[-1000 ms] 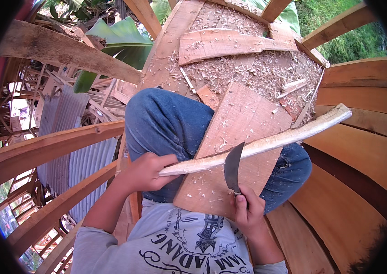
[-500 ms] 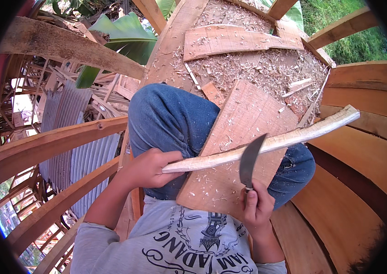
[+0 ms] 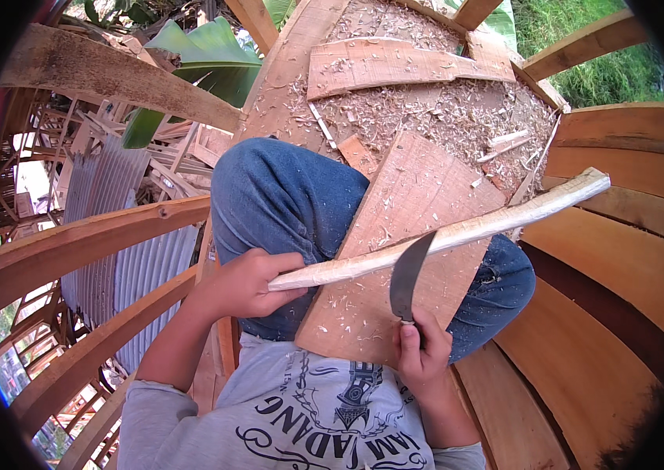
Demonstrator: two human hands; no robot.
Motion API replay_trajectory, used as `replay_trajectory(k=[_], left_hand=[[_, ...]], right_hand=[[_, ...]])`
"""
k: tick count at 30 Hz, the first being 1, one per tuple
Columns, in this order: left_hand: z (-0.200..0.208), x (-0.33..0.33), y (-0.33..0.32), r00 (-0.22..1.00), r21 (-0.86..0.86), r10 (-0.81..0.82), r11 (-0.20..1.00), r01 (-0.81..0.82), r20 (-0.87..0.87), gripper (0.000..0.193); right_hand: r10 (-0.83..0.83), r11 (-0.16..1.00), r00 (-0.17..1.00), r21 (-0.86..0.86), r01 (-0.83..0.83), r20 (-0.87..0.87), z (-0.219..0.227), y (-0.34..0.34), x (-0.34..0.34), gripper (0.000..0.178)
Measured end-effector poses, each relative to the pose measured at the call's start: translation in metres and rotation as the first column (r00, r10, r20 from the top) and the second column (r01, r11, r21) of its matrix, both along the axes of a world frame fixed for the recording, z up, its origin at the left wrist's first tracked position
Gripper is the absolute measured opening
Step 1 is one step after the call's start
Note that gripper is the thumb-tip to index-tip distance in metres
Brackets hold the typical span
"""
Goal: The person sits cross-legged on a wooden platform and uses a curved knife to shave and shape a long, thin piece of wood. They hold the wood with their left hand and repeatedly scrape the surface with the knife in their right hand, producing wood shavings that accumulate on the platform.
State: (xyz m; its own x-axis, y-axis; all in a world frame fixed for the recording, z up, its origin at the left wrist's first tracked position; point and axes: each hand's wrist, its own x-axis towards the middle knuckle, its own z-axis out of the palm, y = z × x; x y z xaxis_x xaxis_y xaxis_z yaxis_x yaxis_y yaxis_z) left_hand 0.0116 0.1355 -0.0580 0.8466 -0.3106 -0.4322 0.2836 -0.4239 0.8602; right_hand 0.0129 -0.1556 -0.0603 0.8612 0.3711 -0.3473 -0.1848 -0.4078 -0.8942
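My left hand (image 3: 252,283) is closed round the near left end of a long, pale, slightly curved wooden stick (image 3: 496,223). The stick slants up to the right above my lap, its far end free. In my right hand (image 3: 424,350) is a knife (image 3: 409,276) with a dark, curved blade; most of its handle is hidden in my fist. The blade points up, its tip against or just in front of the stick's middle; I cannot tell whether they touch. Under both, a flat wooden board (image 3: 395,270) lies slanted across my legs, with a few shavings on it.
Shavings cover the floor (image 3: 434,117) ahead, where a wide rough plank (image 3: 395,66) and small offcuts (image 3: 504,143) lie. Curved wooden planks (image 3: 582,305) form a wall at right. Wooden rails (image 3: 113,223) run along the left, with corrugated metal sheets (image 3: 105,211) beyond.
The knife and my right hand have moved a little left along the stick. The whole view has shifted slightly; my left hand keeps its grip.
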Motion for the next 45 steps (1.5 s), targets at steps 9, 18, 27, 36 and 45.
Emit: replay_trajectory(k=[9,18,27,36,45], left_hand=[[-0.002,0.000,-0.001,0.999,0.000,0.005,1.000,-0.005,0.048,0.014],[0.000,0.005,0.001,0.999,0.002,-0.039,0.999,0.039,-0.019,0.014],[0.002,0.009,0.000,0.999,-0.021,-0.038,0.999,0.037,-0.037,0.015],[0.000,0.007,0.000,0.999,-0.026,-0.015,1.000,0.014,-0.030,0.013],[0.000,0.006,0.003,0.996,-0.053,-0.027,0.998,0.023,-0.082,0.013]], right_hand=[[0.142,0.989,0.980,0.016,-0.145,0.142,0.003,0.017,0.004,0.020],[0.020,0.999,0.978,0.021,-0.025,0.208,0.007,0.006,0.020,0.019],[0.278,0.959,0.908,-0.038,-0.280,0.314,0.007,0.002,0.027,0.019],[0.221,0.971,0.946,0.042,-0.237,0.237,0.004,0.012,0.019,0.018],[0.147,0.989,0.980,-0.010,-0.147,0.134,0.011,0.010,0.024,0.023]])
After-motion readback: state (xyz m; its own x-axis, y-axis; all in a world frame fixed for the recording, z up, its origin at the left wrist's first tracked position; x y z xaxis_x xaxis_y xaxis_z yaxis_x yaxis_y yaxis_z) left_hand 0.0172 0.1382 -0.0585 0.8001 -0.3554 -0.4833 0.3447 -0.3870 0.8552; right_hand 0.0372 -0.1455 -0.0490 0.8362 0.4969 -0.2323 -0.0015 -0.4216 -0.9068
